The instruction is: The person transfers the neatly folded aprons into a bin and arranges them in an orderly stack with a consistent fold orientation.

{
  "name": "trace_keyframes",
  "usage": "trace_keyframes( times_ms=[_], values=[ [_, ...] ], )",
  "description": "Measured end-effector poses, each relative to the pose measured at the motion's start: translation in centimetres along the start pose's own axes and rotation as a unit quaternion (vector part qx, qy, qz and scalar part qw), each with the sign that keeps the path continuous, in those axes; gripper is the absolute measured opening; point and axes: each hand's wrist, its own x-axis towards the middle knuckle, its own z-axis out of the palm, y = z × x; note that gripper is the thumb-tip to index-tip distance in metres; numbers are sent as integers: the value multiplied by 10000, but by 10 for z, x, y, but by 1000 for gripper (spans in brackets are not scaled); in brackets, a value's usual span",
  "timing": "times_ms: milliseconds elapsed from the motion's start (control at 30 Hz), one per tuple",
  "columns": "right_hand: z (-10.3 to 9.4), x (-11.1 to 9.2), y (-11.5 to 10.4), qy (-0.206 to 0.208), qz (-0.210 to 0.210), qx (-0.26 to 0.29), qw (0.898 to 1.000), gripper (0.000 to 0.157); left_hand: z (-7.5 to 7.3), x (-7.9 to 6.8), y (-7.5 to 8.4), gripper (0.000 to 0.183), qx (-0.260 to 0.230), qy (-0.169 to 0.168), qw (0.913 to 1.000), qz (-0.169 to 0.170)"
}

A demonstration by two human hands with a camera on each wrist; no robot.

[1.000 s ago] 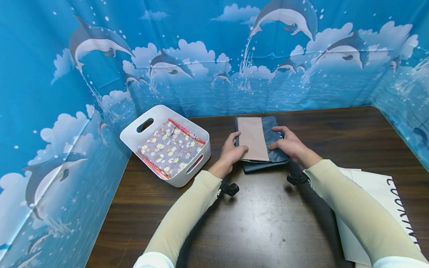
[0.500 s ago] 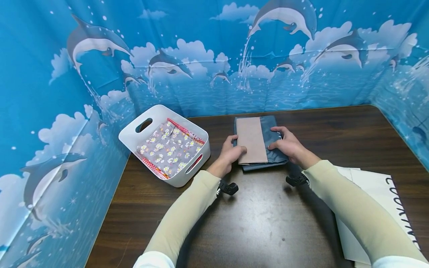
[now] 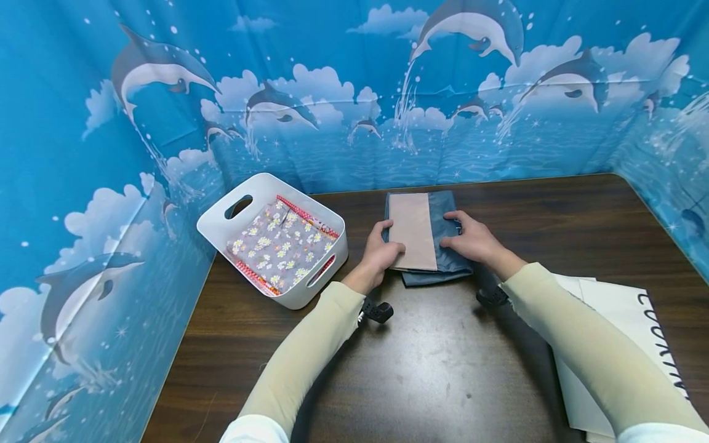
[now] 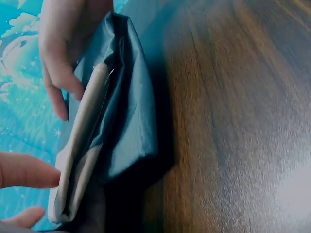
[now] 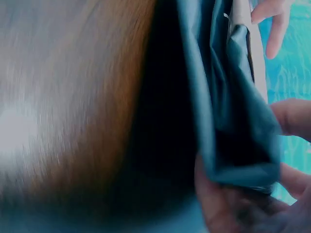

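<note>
A folded blue-grey cloth with a beige panel (image 3: 413, 231) lies at the back middle of the table. My left hand (image 3: 379, 253) grips its left edge, thumb on the beige part. On the opposite side, my right hand (image 3: 473, 239) holds the blue-grey edge, its thumb over the top. Seen from the left wrist, the cloth's stacked folds (image 4: 129, 116) stand in loose layers beside the tabletop, and the right hand (image 4: 60, 63) shows beyond. The right wrist view has fingers (image 5: 294, 116) round the blue-grey fold (image 5: 245, 170); part of that hand is blurred.
A white basket (image 3: 260, 184) with handle holes stands at the left, holding a grey daisy-print cloth (image 3: 282, 243) with red trim. White sheets (image 3: 604, 320) with black lettering lie at the right, partly under the right forearm. A dolphin-print curtain (image 3: 343, 123) surrounds the dark wooden table (image 3: 421, 369).
The cloth's top layers have shifted slightly left, with more of the blue-grey lower layer showing at the near edge. My right hand has moved a little left.
</note>
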Motion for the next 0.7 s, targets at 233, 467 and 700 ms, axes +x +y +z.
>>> trace_keyframes(
  times_ms=[233,467,700],
  values=[
    [-5,-1,3,31,-124,-739,9972,68,-4,2,-6,63,106,-118,9998,-72],
    [-3,1,6,82,-28,-726,9973,65,-2,4,-9,61,442,-125,9989,-3],
    [0,4,6,87,20,-760,9971,65,0,1,-10,61,834,-37,9965,74]
  ],
)
